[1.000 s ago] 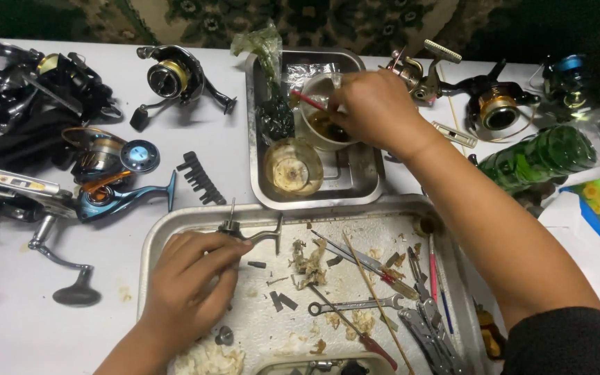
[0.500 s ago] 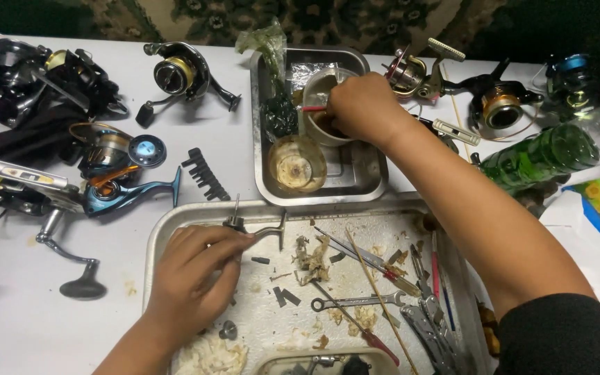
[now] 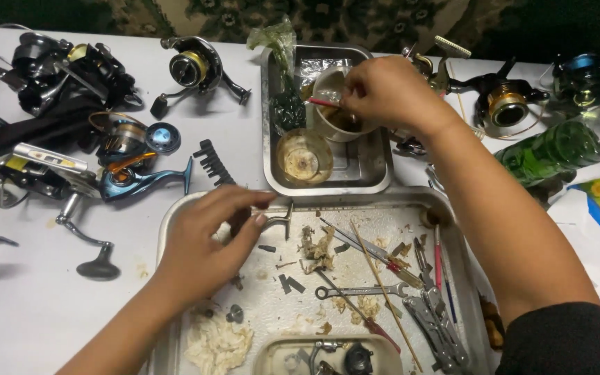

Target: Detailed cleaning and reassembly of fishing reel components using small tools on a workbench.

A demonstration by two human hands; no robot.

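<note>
Presently: left hand (image 3: pixel 203 239) pinching small metal reel part (image 3: pixel 280 217) at large tray (image 3: pixel 175 222) rim, frame centre. Right hand (image 3: pixel 383 90) gripping red-handled brush (image 3: pixel 321 102) in cup (image 3: pixel 331 111), upper centre. Risk: cup tipping, forearm crossing cluttered tools.

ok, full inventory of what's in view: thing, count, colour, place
large tray: 1, steel, near centre
small tray: 1, steel, far centre
cup: 1, pale, small tray
glass bowl: 1, clear, small tray
fishing reels: several, black, gold, blue, left and far right
wrench: 1, steel, large tray
pliers: 1, grey, tray's right
green bottle: 1, right
rag: 1, white, tray front
metal part: 1, at left fingers
left hand: large tray
right hand: over cup
</note>
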